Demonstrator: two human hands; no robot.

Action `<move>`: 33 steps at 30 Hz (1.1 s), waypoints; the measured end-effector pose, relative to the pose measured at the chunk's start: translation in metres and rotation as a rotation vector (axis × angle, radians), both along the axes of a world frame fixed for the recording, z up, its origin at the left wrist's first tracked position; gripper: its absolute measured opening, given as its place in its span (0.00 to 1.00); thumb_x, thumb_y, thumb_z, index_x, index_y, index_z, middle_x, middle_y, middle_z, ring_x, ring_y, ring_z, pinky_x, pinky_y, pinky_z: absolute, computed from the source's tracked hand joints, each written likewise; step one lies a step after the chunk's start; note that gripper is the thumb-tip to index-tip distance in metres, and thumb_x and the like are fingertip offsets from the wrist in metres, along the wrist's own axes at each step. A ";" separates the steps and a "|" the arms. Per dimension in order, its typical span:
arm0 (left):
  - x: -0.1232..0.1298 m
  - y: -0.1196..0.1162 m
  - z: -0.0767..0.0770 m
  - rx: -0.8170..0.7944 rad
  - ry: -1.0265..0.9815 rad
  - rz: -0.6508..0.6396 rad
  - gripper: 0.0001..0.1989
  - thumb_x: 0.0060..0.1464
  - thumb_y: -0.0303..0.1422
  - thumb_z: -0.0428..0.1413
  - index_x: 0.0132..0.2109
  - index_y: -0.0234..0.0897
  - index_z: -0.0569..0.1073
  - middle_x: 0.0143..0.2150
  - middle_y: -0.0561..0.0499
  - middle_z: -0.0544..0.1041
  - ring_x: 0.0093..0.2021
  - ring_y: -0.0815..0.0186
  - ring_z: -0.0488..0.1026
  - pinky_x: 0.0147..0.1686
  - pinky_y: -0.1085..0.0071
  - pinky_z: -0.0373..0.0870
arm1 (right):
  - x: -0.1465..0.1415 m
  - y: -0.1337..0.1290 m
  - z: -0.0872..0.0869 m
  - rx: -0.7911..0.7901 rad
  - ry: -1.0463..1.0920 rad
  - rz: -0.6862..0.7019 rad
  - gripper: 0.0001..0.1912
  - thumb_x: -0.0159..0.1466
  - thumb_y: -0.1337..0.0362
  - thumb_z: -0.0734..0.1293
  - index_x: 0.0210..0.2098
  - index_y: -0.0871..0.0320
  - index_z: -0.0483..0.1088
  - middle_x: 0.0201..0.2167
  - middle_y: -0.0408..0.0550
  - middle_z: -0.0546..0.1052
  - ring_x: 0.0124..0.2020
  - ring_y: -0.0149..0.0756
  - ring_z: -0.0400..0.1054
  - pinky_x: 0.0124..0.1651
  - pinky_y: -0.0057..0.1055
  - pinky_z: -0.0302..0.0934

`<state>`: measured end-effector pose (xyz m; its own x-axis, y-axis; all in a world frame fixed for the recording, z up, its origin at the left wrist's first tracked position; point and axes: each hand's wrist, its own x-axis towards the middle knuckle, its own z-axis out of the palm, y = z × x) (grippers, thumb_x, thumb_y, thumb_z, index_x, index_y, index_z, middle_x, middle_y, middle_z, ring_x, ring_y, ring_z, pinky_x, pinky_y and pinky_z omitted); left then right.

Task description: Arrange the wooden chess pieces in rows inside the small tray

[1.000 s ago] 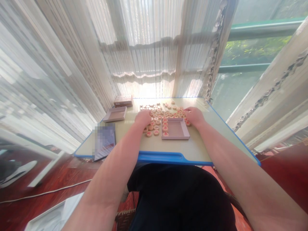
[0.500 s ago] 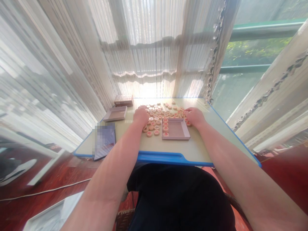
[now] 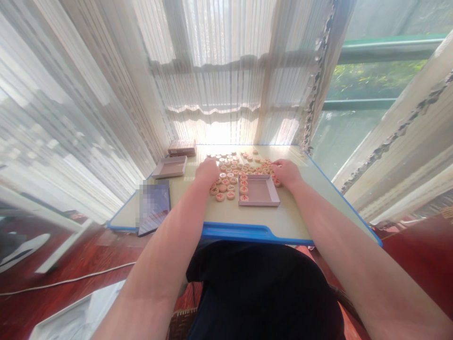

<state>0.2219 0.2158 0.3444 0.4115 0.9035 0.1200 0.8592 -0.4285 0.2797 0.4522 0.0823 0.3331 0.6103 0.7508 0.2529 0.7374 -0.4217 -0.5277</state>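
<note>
Many round wooden pieces with red or dark characters (image 3: 230, 195) lie spread over the pale table. My left hand (image 3: 207, 170) rests at the left side of the spread, fingers curled down at the pieces; its fingertips are hidden. On the right, my right hand (image 3: 284, 172) touches the pieces at the right end of the spread, fingers bent together; what they hold, if anything, is too small to tell. Between the hands, nearer to me, stands an open shallow box (image 3: 260, 192) with a column of red-marked pieces (image 3: 244, 190) along its left side.
A second shallow tray (image 3: 170, 167) lies at the table's left, with a flat stacked box (image 3: 181, 148) behind it. A dark tablet (image 3: 155, 207) sits at the left front. The table (image 3: 293, 219) has a blue edge; curtains hang behind.
My left hand has shifted very slightly to the left. My right hand and the box stay practically where they were.
</note>
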 end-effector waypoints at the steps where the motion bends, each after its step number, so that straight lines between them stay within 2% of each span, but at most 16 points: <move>1: -0.001 -0.001 0.001 0.007 -0.001 0.004 0.27 0.50 0.25 0.51 0.59 0.37 0.65 0.57 0.39 0.68 0.54 0.54 0.69 0.51 0.64 0.66 | 0.000 0.000 0.000 -0.003 0.001 0.001 0.16 0.57 0.62 0.61 0.39 0.59 0.76 0.35 0.52 0.79 0.38 0.39 0.71 0.40 0.29 0.60; 4: -0.005 -0.002 0.004 0.002 -0.038 0.026 0.24 0.49 0.24 0.52 0.55 0.37 0.70 0.55 0.41 0.71 0.52 0.56 0.70 0.51 0.66 0.66 | 0.000 -0.001 0.000 -0.005 0.006 -0.001 0.16 0.57 0.62 0.61 0.39 0.60 0.76 0.35 0.52 0.79 0.37 0.39 0.71 0.40 0.29 0.60; 10: -0.007 -0.001 0.007 -0.062 -0.050 0.104 0.15 0.47 0.29 0.56 0.44 0.37 0.77 0.47 0.42 0.77 0.48 0.54 0.72 0.47 0.64 0.68 | 0.000 -0.001 0.000 -0.004 0.010 0.006 0.16 0.57 0.62 0.61 0.38 0.60 0.76 0.35 0.52 0.79 0.38 0.39 0.71 0.41 0.29 0.60; 15: -0.005 0.005 0.000 -0.014 -0.216 0.065 0.18 0.50 0.28 0.52 0.49 0.36 0.75 0.47 0.45 0.77 0.45 0.61 0.74 0.44 0.70 0.69 | 0.000 0.000 0.000 -0.008 0.001 0.002 0.16 0.57 0.62 0.61 0.39 0.60 0.76 0.35 0.52 0.79 0.38 0.38 0.71 0.40 0.29 0.60; 18: -0.003 0.008 -0.003 -0.078 -0.291 0.046 0.19 0.49 0.29 0.52 0.50 0.36 0.75 0.43 0.47 0.79 0.36 0.64 0.75 0.36 0.73 0.70 | -0.001 0.000 0.000 -0.010 -0.007 0.011 0.15 0.57 0.62 0.61 0.39 0.60 0.76 0.34 0.51 0.79 0.37 0.38 0.71 0.39 0.29 0.60; 21: -0.003 0.008 -0.004 -0.144 -0.284 0.026 0.18 0.50 0.31 0.51 0.48 0.38 0.76 0.36 0.50 0.80 0.30 0.65 0.74 0.30 0.73 0.69 | -0.001 -0.001 0.000 -0.014 -0.019 0.012 0.15 0.57 0.62 0.61 0.38 0.60 0.76 0.34 0.51 0.79 0.37 0.38 0.71 0.39 0.29 0.60; 23: -0.002 0.006 -0.003 -0.131 -0.248 -0.005 0.17 0.49 0.30 0.50 0.45 0.38 0.78 0.35 0.51 0.80 0.32 0.65 0.74 0.31 0.74 0.69 | -0.002 -0.001 0.000 -0.018 -0.022 0.012 0.15 0.57 0.62 0.61 0.38 0.59 0.76 0.34 0.51 0.79 0.37 0.38 0.71 0.38 0.29 0.60; 26: -0.003 0.003 0.001 -0.065 -0.185 -0.035 0.16 0.49 0.29 0.50 0.42 0.39 0.78 0.38 0.51 0.80 0.38 0.65 0.74 0.36 0.75 0.69 | -0.002 -0.002 0.001 -0.016 -0.023 0.017 0.15 0.58 0.62 0.61 0.39 0.59 0.76 0.35 0.51 0.79 0.38 0.38 0.71 0.38 0.28 0.60; 30: -0.004 -0.005 0.008 0.035 -0.128 0.020 0.16 0.50 0.29 0.50 0.44 0.38 0.77 0.44 0.46 0.78 0.44 0.60 0.73 0.42 0.71 0.69 | -0.003 -0.002 0.001 -0.016 -0.022 0.016 0.15 0.58 0.61 0.61 0.39 0.59 0.76 0.36 0.51 0.79 0.38 0.38 0.71 0.39 0.28 0.60; 33: -0.005 -0.013 0.014 0.023 -0.101 0.014 0.17 0.49 0.29 0.51 0.47 0.38 0.75 0.45 0.45 0.78 0.43 0.58 0.74 0.42 0.68 0.69 | -0.002 -0.001 0.001 -0.023 -0.010 0.010 0.15 0.57 0.61 0.61 0.38 0.59 0.76 0.35 0.52 0.79 0.38 0.39 0.71 0.39 0.29 0.60</move>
